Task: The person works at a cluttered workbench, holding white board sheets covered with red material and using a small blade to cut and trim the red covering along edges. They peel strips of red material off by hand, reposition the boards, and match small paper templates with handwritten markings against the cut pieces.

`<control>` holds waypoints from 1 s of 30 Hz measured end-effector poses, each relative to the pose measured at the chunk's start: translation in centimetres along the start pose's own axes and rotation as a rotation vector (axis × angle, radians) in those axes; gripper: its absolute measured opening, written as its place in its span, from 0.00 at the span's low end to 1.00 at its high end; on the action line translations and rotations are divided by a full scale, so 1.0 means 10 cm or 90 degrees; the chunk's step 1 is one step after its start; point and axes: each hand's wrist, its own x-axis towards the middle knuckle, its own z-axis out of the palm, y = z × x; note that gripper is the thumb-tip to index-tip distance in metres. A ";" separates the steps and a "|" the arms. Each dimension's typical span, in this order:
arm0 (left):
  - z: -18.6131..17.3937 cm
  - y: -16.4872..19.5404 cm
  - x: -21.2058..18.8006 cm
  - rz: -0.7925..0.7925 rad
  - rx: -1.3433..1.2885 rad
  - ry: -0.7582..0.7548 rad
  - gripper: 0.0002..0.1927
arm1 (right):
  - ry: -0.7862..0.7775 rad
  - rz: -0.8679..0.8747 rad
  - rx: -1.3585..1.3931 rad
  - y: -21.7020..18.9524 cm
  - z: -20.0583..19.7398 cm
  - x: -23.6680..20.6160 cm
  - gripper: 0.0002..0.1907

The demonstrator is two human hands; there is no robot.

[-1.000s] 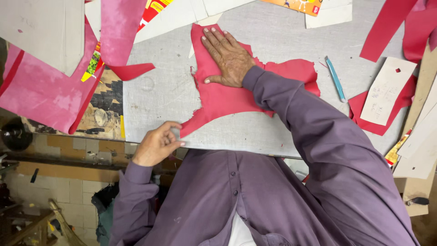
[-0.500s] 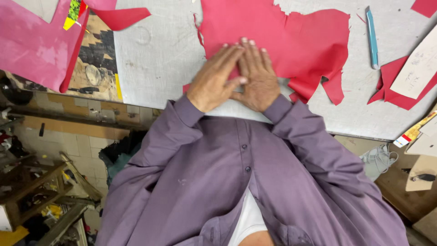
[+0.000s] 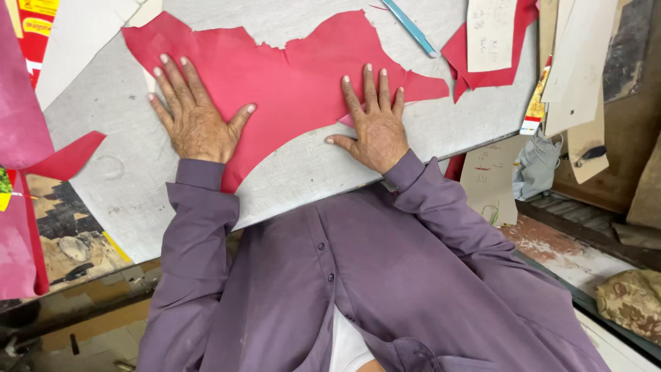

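While both palms press flat with fingers spread, the left hand [image 3: 196,117] lies on the left part of the red leather piece [image 3: 289,83] and the right hand [image 3: 375,124] on its lower right edge, neither one gripping anything. The leather, ragged along its upper edge and curved along its lower one, is spread across the grey cutting board [image 3: 303,165], with the two hands well apart on it. Purple shirt sleeves [image 3: 200,227] run from the wrists back over the near edge of the board.

A light blue pen-like tool [image 3: 411,27] lies on the board beyond the right hand, just past the leather's upper right edge. To its right a cream card pattern [image 3: 490,34] rests on another red leather scrap [image 3: 468,69]. More card templates [image 3: 575,76] hang over the board's right end. On the left a small red offcut [image 3: 69,157] lies at the board's edge beside pink sheets [image 3: 21,103], and a white sheet [image 3: 76,41] covers the upper left corner.
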 end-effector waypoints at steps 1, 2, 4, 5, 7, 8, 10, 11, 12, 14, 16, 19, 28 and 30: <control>0.01 0.09 -0.04 0.009 0.016 0.011 0.65 | 0.070 -0.031 0.028 0.06 0.01 -0.06 0.49; 0.04 0.23 -0.08 0.015 0.031 0.029 0.66 | 0.106 -0.050 0.055 0.12 0.01 -0.12 0.41; 0.16 0.56 -0.22 0.136 0.095 0.035 0.64 | 0.168 -0.105 0.111 0.25 0.03 -0.23 0.26; 0.26 0.77 -0.30 0.248 0.148 0.024 0.62 | 0.180 -0.118 0.130 0.30 0.05 -0.25 0.23; 0.42 1.19 -0.40 0.348 0.027 -0.031 0.61 | 0.197 -0.144 0.168 0.41 0.05 -0.28 0.17; 0.46 1.32 -0.42 0.374 0.042 -0.072 0.61 | 0.189 -0.159 0.181 0.45 0.04 -0.30 0.17; 0.47 1.47 -0.42 0.402 0.030 -0.073 0.62 | 0.169 -0.190 0.205 0.52 -0.01 -0.30 0.17; 0.44 1.50 -0.40 0.418 0.022 -0.073 0.62 | 0.156 -0.193 0.219 0.55 -0.05 -0.30 0.17; 0.41 1.51 -0.39 0.424 0.018 -0.097 0.62 | 0.145 -0.194 0.233 0.57 -0.09 -0.30 0.17; 0.32 1.47 -0.36 0.433 0.009 -0.147 0.63 | 0.106 -0.200 0.253 0.60 -0.18 -0.30 0.17; 0.25 1.42 -0.36 0.451 -0.002 -0.159 0.62 | 0.061 -0.200 0.260 0.63 -0.27 -0.30 0.18; 0.26 1.34 -0.41 0.494 -0.039 -0.181 0.58 | -0.042 -0.284 0.305 0.73 -0.42 -0.32 0.25; 0.44 0.91 -0.72 0.480 -0.350 -0.140 0.25 | 0.371 -0.042 0.039 1.93 -0.60 0.05 0.33; 0.37 0.71 -0.75 0.401 -0.342 0.013 0.21 | 0.326 0.002 0.097 2.14 -0.54 0.17 0.38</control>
